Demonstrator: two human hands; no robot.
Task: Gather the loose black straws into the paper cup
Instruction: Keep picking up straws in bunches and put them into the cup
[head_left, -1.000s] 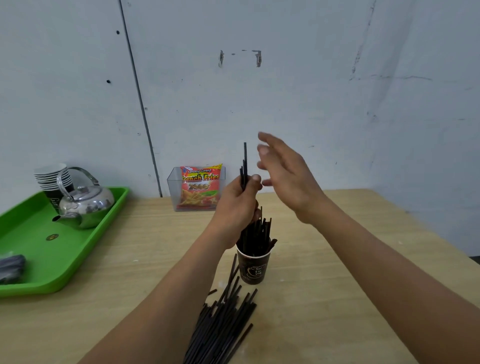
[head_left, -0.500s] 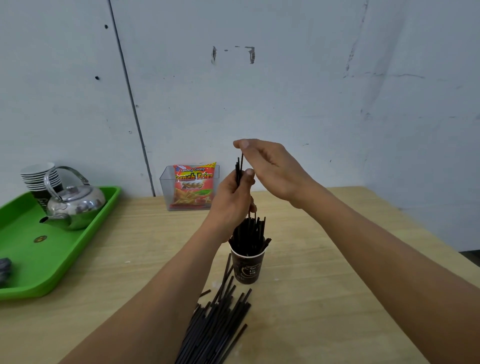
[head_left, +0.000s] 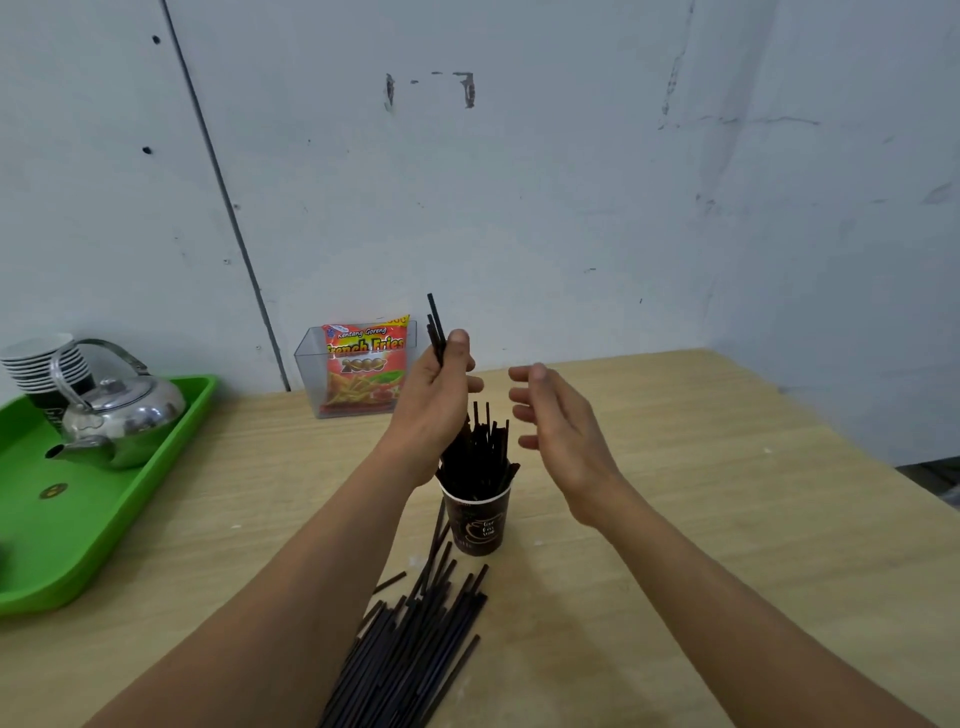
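Note:
A dark paper cup (head_left: 479, 525) stands mid-table, packed with upright black straws (head_left: 480, 452). My left hand (head_left: 434, 400) is just above and left of the cup, gripping a few black straws (head_left: 436, 327) whose tips stick up past my thumb and whose lower ends reach into the cup. My right hand (head_left: 558, 421) hovers right of the cup with relaxed, spread fingers, holding nothing. A pile of loose black straws (head_left: 415, 644) lies on the table in front of the cup, fanning toward me.
A green tray (head_left: 78, 525) at the left carries a steel kettle (head_left: 114, 415) and stacked paper cups (head_left: 41, 364). A clear box with a french fries packet (head_left: 363, 369) sits by the wall. The wooden table (head_left: 727, 493) ends near the right wall.
My right hand has come off the tops of the held straws and dropped to the right of the cup. My left hand still grips its straws above the cup.

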